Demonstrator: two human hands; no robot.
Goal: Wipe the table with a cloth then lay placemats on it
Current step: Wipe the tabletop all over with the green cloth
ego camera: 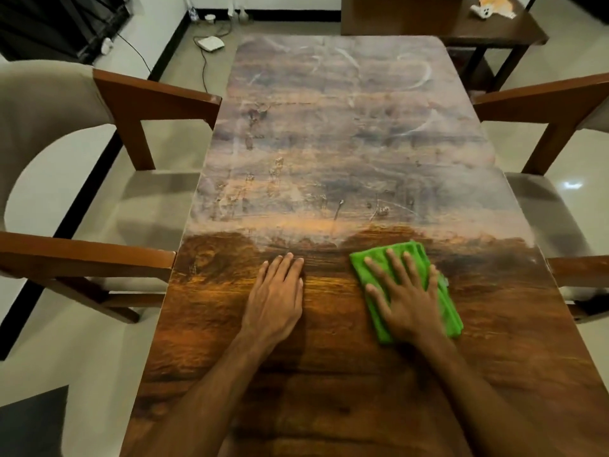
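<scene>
A long wooden table (346,143) runs away from me. Its far two thirds look dusty and smeared, while the near strip is dark and glossy. A folded green cloth (408,250) lies flat on the table right of centre. My right hand (407,298) presses down on the cloth with fingers spread. My left hand (276,295) rests palm down on the bare wood to the left of the cloth, fingers together, holding nothing. No placemats are in view.
Wooden armchairs with beige cushions stand on both sides, one on the left (108,179) and one on the right (553,192). A dark side table (461,24) stands past the far end. Cables and a white device (211,43) lie on the tiled floor.
</scene>
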